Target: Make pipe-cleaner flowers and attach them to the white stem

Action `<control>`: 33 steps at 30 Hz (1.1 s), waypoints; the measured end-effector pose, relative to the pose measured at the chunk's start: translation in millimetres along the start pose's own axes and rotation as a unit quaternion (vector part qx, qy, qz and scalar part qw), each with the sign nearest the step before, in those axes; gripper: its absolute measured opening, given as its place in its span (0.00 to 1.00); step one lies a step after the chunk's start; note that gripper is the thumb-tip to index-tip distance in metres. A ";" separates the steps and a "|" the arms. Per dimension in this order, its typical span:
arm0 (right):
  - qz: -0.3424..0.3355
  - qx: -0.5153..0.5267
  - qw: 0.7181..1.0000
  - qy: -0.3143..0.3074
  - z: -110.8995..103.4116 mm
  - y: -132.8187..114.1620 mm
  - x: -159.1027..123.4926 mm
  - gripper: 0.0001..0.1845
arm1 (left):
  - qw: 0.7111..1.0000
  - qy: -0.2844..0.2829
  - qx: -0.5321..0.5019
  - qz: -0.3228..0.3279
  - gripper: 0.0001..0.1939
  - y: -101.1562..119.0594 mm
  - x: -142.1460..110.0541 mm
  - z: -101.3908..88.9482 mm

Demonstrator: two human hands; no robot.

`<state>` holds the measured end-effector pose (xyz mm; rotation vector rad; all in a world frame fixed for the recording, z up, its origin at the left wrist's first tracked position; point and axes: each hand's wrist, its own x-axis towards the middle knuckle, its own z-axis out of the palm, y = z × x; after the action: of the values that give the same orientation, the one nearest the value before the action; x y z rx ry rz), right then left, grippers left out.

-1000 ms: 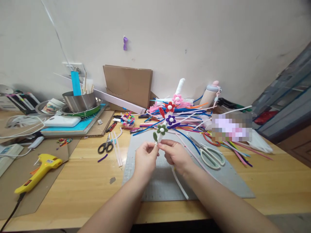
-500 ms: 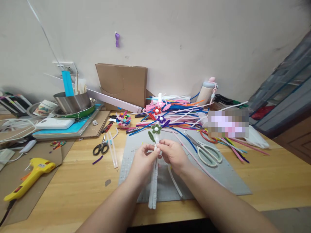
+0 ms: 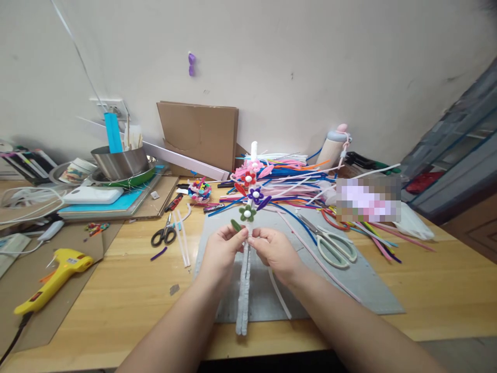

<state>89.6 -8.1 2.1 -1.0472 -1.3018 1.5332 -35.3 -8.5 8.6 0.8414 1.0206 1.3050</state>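
Observation:
Both hands pinch a white fuzzy pipe-cleaner stem (image 3: 243, 295), held upright in front of me. Up its length sit a pink flower (image 3: 254, 165), a red flower (image 3: 248, 178), a purple flower (image 3: 256, 195) and a green flower (image 3: 247, 213), with white centres and matching leaves. My left hand (image 3: 223, 251) grips just below the green flower, its thumb near the green leaf (image 3: 235, 225). Close beside it, my right hand (image 3: 275, 251) has thumb and fingers closed on the stem's other side. The lower stem hangs below the hands as side-by-side strands.
A grey cutting mat (image 3: 306, 298) lies beneath, with pale-handled scissors (image 3: 334, 248) on it. Black scissors (image 3: 163, 235) and clear glue sticks (image 3: 182, 241) are to the left, beyond them a yellow glue gun (image 3: 54, 280). Pipe cleaners (image 3: 287, 181) are heaped behind; a bottle (image 3: 332, 145) stands there.
The flower stem has risen slightly at its top, and more of it shows between the hands. My hands have shifted a little along it. The whole view has drifted slightly.

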 end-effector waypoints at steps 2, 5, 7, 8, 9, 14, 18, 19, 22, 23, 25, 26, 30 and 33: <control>0.007 0.009 1.000 -0.002 -0.7 0.2 0.7 0.13 | 0.999 0.011 -0.022 -0.028 0.13 1.8 -1.5 1.7; 0.024 0.037 0.999 0.000 -0.9 -1.1 1.9 0.15 | 0.997 0.020 -0.056 -0.042 0.14 5.3 -3.8 4.4; 0.030 0.048 0.998 0.006 -0.8 -2.3 2.3 0.15 | 0.996 0.021 -0.074 -0.043 0.14 6.9 -4.7 5.4; 0.031 0.048 0.998 0.008 -0.7 -2.7 2.4 0.15 | 0.996 0.021 -0.076 -0.042 0.14 7.2 -4.8 5.5; 0.031 0.046 0.998 0.010 -0.7 -2.9 2.3 0.15 | 0.996 0.018 -0.073 -0.041 0.14 7.1 -4.7 5.3; 0.027 0.030 0.999 0.017 -1.0 -2.5 2.0 0.15 | 0.998 0.016 -0.043 -0.033 0.12 4.1 -3.0 3.2; 0.011 0.010 0.999 0.036 -1.9 -1.5 2.7 0.16 | 1.000 0.010 0.014 0.011 0.11 0.8 -1.5 1.8; 0.008 0.004 0.999 0.037 -2.3 -1.3 3.0 0.16 | 0.999 0.009 0.030 0.026 0.10 -0.1 -0.9 1.3; 0.007 -0.014 0.999 0.031 -3.6 -0.5 3.4 0.16 | 0.997 0.012 0.058 0.053 0.09 -3.1 1.2 -0.7; 0.008 -0.020 0.999 0.026 -4.1 -0.3 3.4 0.15 | 0.996 0.012 0.063 0.055 0.09 -4.0 2.0 -1.4; 0.007 -0.028 0.999 0.020 -5.1 0.1 3.3 0.15 | 0.996 0.009 0.071 0.056 0.09 -5.7 3.3 -2.7; 0.005 -0.031 0.999 0.019 -5.5 0.1 3.2 0.14 | 0.996 0.006 0.074 0.057 0.09 -6.4 3.9 -3.2; 0.002 -0.035 0.999 0.019 -6.2 -1.0 2.5 0.13 | 0.995 -0.001 0.078 0.058 0.10 -7.8 4.8 -3.6; 0.010 -0.024 1.000 0.012 -5.9 -2.5 1.9 0.14 | 0.995 0.009 0.079 0.061 0.10 -7.3 4.7 -2.9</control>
<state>94.9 -4.4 3.8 -1.1082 -1.3203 1.5066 -35.5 -4.8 0.2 1.0282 1.1120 1.3480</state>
